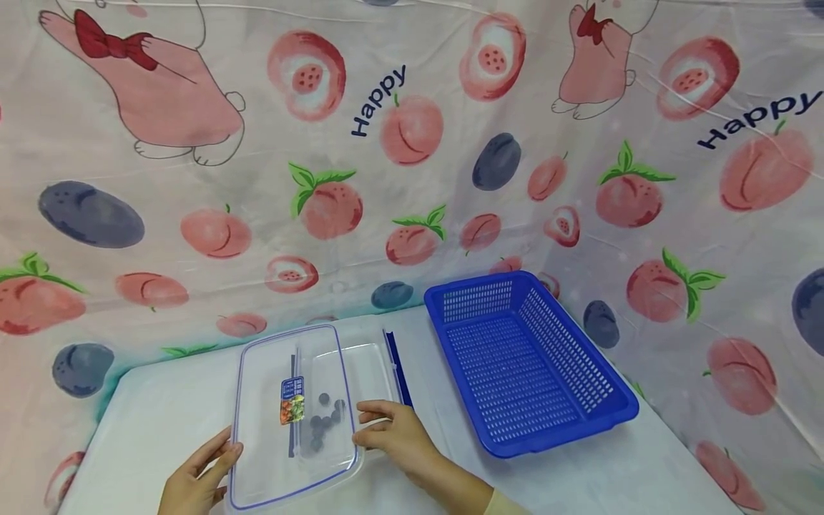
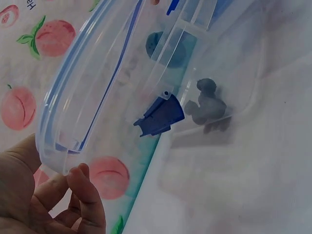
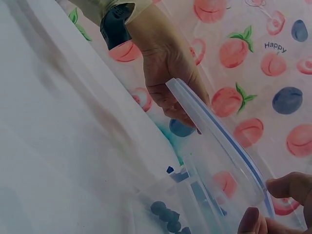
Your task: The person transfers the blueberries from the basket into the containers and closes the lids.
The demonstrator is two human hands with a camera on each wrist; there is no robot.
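peach-print fabric (image 1: 450,179) backs the white tabletop (image 1: 154,400); left hand (image 1: 196,479) and right hand (image 1: 402,440) pinch a clear lid (image 1: 273,443) over a container (image 1: 368,366) of dark balls (image 1: 317,423).

Dim wrist views, brighter head view.

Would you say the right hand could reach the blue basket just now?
Probably, once free: the right hand pinches the clear lid, but nothing seems to stand between it and the blue basket.

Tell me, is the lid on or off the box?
Off: left hand and right hand hold the lid up at a tilt, not seated on the box.
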